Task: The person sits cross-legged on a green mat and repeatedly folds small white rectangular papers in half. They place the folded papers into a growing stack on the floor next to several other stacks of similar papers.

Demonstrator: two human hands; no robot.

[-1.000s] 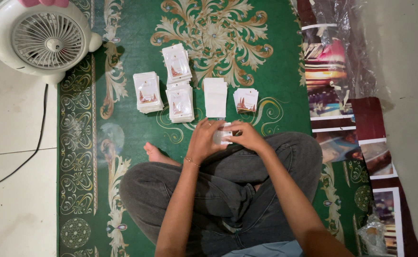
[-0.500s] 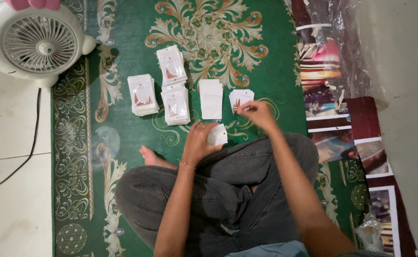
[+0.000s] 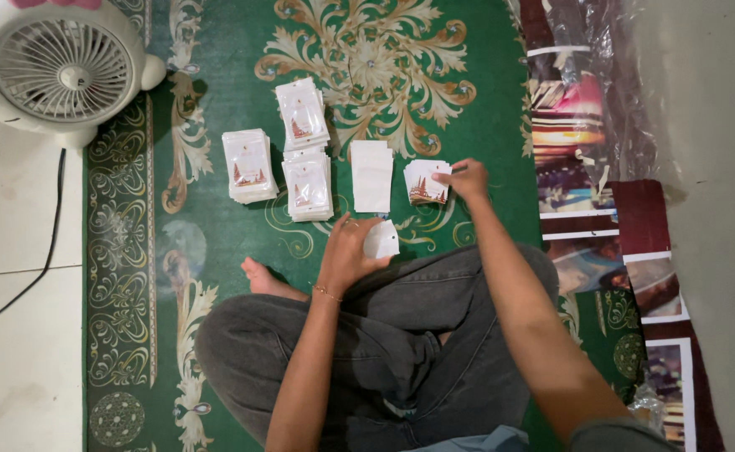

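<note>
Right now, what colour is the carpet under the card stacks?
Green with cream floral patterning, in the head view: carpet, card stacks.

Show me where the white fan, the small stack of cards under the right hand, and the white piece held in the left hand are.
white fan (image 3: 59, 71), head view, on the centre of its round grille.
small stack of cards (image 3: 424, 184), head view, on the printed top card.
white piece (image 3: 381, 240), head view, on its bare part beside the left hand's fingers.
</note>
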